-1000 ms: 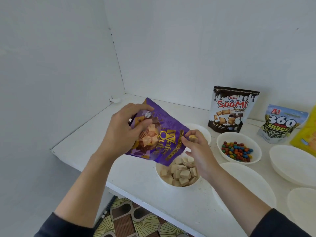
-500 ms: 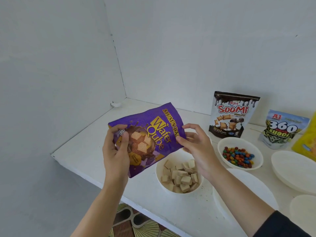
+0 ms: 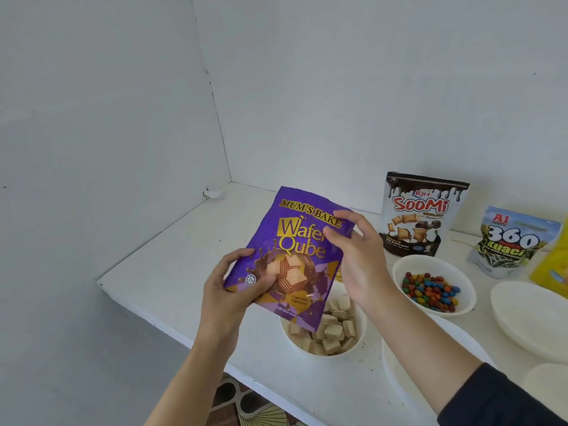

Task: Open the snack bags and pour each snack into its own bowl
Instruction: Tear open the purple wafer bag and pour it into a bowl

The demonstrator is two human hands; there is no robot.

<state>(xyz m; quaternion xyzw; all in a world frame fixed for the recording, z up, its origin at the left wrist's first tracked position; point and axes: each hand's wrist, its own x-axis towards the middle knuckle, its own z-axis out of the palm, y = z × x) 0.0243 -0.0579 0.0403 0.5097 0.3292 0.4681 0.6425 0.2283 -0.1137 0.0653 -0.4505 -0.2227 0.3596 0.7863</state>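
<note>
Purple wafer bag held upright, mouth up, just over filled bowl. Left hand grips bottom corner, right hand pinches upper right edge. Black bag stands rightward, nearer right hand.

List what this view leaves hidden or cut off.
Head view: yellow snack bag, cut by the right edge.
Head view: white bowl of wafer cubes, far side hidden by the purple Wafer Qube bag.
Head view: that bag's contents, hidden by its opaque front.
</note>
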